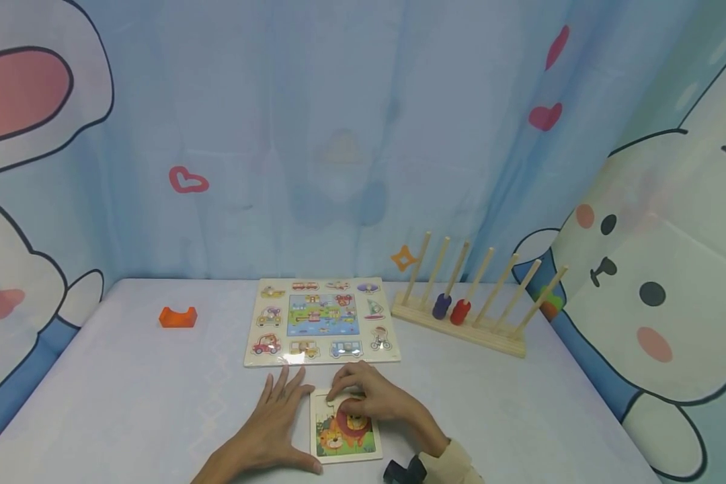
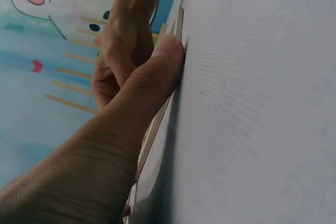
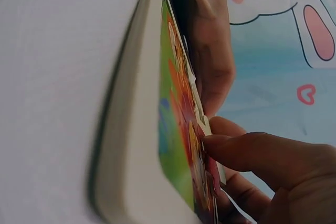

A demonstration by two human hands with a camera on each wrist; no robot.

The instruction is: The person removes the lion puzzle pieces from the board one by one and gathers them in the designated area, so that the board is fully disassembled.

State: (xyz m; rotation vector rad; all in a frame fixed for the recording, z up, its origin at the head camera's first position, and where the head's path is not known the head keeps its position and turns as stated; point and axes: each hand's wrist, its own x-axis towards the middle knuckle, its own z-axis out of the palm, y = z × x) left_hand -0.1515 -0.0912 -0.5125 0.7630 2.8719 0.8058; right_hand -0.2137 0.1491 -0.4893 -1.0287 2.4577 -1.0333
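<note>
A small wooden jigsaw board (image 1: 346, 459) with a lion and another animal lies flat at the front of the table. My left hand (image 1: 275, 427) is spread along its left side, the thumb at the lower left corner and the fingertips beyond the top. Over the upper right part of the picture, my right hand (image 1: 372, 396) pinches a jigsaw piece (image 3: 216, 166) between thumb and fingers; much of that piece is hidden by the hand. Near the top left, the board's bare pale bed (image 1: 320, 405) shows.
Behind the board lies a larger vehicle peg puzzle (image 1: 254, 359). A wooden peg rack (image 1: 460, 329) with purple beads (image 1: 441, 306) and red beads (image 1: 460, 312) stands at the back right. An orange block (image 1: 178, 318) sits at the back left. A printed curtain (image 1: 339, 134) hangs behind.
</note>
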